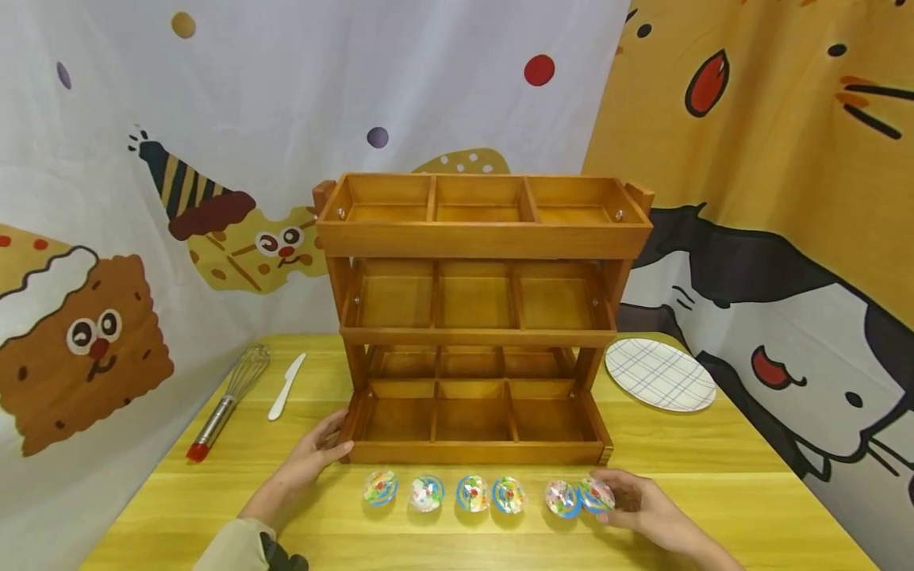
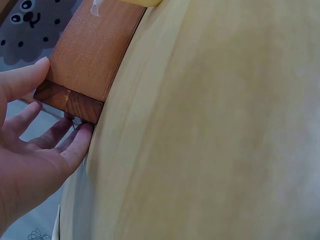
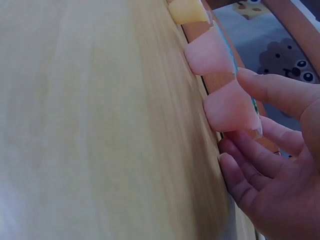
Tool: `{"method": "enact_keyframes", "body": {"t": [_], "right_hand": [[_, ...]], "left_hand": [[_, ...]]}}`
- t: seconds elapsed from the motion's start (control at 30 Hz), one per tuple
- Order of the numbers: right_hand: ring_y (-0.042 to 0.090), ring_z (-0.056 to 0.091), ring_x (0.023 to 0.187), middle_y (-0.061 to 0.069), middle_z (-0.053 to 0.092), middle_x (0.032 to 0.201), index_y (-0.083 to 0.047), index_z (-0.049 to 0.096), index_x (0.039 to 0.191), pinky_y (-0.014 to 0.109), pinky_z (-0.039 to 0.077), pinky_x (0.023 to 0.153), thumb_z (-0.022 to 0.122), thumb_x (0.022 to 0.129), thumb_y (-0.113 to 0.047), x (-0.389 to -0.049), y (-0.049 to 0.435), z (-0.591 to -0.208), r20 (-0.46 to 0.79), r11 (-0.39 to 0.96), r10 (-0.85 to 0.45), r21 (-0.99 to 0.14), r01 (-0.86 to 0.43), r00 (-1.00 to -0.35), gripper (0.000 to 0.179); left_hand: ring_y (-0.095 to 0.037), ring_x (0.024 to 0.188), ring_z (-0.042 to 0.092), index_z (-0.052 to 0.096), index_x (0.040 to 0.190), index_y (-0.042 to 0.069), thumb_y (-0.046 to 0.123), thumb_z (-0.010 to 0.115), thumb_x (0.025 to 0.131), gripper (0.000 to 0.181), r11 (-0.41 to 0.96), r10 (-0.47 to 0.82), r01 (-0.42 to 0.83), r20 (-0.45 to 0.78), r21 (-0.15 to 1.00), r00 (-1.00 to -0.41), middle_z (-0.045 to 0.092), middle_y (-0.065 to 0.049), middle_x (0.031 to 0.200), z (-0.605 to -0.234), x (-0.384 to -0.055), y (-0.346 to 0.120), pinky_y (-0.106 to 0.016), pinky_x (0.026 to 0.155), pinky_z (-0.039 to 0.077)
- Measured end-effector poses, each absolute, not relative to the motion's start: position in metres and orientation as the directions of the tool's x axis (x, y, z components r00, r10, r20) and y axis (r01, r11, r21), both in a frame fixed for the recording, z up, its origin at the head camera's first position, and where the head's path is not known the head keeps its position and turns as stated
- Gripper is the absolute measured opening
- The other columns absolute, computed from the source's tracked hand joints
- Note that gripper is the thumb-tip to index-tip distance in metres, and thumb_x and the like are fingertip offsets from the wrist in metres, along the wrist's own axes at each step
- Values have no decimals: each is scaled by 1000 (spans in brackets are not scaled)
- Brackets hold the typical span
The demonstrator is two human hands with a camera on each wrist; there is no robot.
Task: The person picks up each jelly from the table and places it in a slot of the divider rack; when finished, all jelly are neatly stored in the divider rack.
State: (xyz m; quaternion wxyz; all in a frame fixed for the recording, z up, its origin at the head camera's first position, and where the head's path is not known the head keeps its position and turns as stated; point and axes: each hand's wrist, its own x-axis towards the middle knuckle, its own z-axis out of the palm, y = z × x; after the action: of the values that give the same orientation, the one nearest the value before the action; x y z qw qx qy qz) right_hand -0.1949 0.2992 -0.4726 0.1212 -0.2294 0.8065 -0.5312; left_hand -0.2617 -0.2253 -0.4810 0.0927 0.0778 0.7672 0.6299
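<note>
A wooden rack with three tiers of divided compartments stands on the table. My left hand is at its lower left corner; in the left wrist view the thumb touches one face of the rack's end and the fingers bend behind the other side. Several small jelly cups with printed lids are spread in a row before the rack. My right hand holds the rightmost jelly cup between thumb and fingers. That pink cup sits right beside another pink cup.
On the left of the table lie a whisk with a red handle end and a white knife. A white checked plate lies to the right of the rack. A printed cloth hangs behind the table.
</note>
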Motion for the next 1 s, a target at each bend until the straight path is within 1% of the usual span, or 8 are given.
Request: {"method": "enact_keyframes", "body": {"t": [0.13,0.23,0.47,0.57,0.67,0.8,1.0], "right_hand": [[-2,55,96,19,54,117,12,36,127,20,49,75,60,83,-11,-195,299,-473,34,346,-482,-910,-227,-875,55],[-1,55,95,17,55,116,12,36,127,21,49,74,60,83,-12,-195,299,-472,22,350,-478,-912,-213,-878,56],[0,57,90,20,58,109,10,42,123,22,51,70,64,80,-13,-199,298,-465,82,402,-410,-878,-261,-908,53],[0,55,89,19,57,110,7,42,123,24,52,68,64,80,-14,-202,296,-457,92,410,-371,-876,-252,-924,53],[4,56,89,19,56,112,4,42,126,24,51,69,65,79,-15,-206,291,-447,92,415,-344,-877,-240,-934,56],[8,57,88,20,55,113,2,41,127,24,51,69,66,79,-18,-214,278,-434,111,410,-345,-875,-255,-932,58],[5,59,92,20,54,117,-1,42,127,24,51,73,68,77,-21,-232,250,-422,119,374,-373,-888,-266,-920,59]], "left_hand": [[-44,132,17,18,141,13,22,57,86,68,194,245,-1,-49,981,-968,16,-20,146,-481,-262,-227,-54,102,29],[-44,131,17,18,141,12,21,57,86,68,193,245,0,-48,981,-968,16,-21,145,-481,-262,-227,-53,102,30],[-44,131,20,21,140,12,21,58,85,67,190,223,-2,-45,982,-974,19,-21,145,-480,-262,-226,-52,101,32],[-44,130,21,21,140,12,20,58,85,67,184,216,-5,-46,983,-975,20,-21,144,-479,-262,-225,-51,101,32],[-44,130,23,22,140,11,18,58,85,67,182,213,-1,-40,983,-976,21,-22,144,-479,-262,-224,-50,101,34],[-43,130,23,21,140,11,18,58,85,67,178,224,2,-39,984,-974,21,-21,144,-480,-263,-224,-49,101,34],[-42,131,22,20,141,12,19,57,86,66,176,235,-5,-47,984,-971,20,-20,144,-480,-265,-225,-50,102,32]]}}
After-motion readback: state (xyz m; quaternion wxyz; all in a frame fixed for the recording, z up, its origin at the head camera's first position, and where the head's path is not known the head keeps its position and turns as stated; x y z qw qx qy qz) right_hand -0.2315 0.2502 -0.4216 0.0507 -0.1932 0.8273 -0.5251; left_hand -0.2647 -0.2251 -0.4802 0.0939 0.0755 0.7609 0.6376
